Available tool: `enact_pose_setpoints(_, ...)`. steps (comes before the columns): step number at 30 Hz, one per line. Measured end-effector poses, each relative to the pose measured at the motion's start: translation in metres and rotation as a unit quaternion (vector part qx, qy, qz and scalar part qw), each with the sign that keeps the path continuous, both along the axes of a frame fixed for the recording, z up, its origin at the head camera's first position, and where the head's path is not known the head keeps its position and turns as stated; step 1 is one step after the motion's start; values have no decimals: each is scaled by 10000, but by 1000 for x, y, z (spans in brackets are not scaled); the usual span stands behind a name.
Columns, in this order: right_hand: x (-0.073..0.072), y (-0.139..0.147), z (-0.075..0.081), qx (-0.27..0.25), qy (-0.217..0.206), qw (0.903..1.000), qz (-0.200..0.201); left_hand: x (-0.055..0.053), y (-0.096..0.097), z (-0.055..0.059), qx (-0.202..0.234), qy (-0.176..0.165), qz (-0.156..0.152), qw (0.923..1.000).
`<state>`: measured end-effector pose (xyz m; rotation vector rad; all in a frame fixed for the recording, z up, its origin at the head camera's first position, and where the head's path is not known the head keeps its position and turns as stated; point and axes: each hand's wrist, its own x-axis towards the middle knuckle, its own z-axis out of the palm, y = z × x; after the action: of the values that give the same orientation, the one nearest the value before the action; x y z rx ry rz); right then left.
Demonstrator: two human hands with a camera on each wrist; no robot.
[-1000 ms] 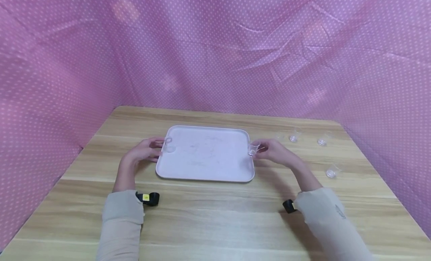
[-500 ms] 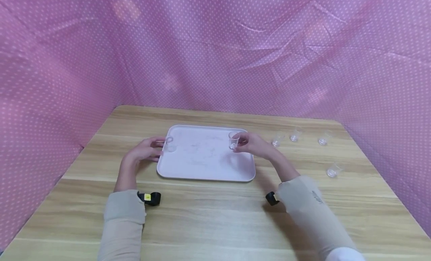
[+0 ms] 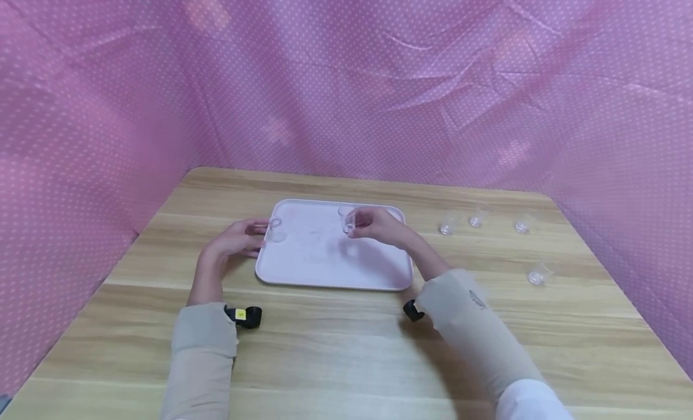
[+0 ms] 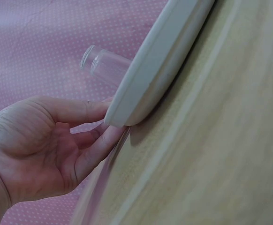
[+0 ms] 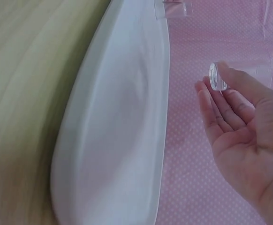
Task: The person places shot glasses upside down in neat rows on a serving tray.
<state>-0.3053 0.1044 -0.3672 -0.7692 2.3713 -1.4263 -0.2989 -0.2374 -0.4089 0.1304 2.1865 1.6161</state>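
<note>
My left hand (image 3: 235,242) pinches the left rim of a white rectangular tray (image 3: 325,269). In the left wrist view the thumb lies on top of that rim, with fingers beneath it. A small clear cup (image 4: 109,65) stands upside down on the tray close by, its thick base uppermost. My right hand (image 3: 381,226) holds a second clear cup (image 3: 347,221) between thumb and fingers, above the back middle of the tray. The right wrist view has this cup's thick base (image 5: 217,77) turned toward the tray and apart from it.
Several more clear cups stand on the wooden table (image 3: 325,348) right of the tray, among them a back one (image 3: 476,219) and a nearer one (image 3: 536,277). Pink dotted cloth (image 3: 346,95) encloses the table's back and sides.
My right hand has carried its cup leftward from the tray's right edge to above its back middle. My left hand has stayed at the left rim.
</note>
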Motion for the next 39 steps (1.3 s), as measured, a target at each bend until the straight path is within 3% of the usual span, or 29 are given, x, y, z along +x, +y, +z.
enact_pose_setpoints(4, -4, -10, -3, -5, -61, 10000, 21, -1, 3, 0, 9, -46, 22, 10000)
enact_pose_setpoints(15, -12, -29, -8, 89, 477, 9988, -58, 0, 4, 3, -91, 5, 22, 10000)
enact_pose_setpoints(27, -6, -54, -6, 138, 1192, 9864, -1126, 0, 2, 2, -119, -18, 37, 9999)
enact_pose_setpoints(34, -7, -71, -3, 125, 1506, 9822, -1117, 0, 1, 1, -142, -48, 53, 9999)
enact_pose_setpoints(39, -8, -85, -2, 421, 1814, 9770, -1034, 1, 0, 0, -86, -1, 18, 10000)
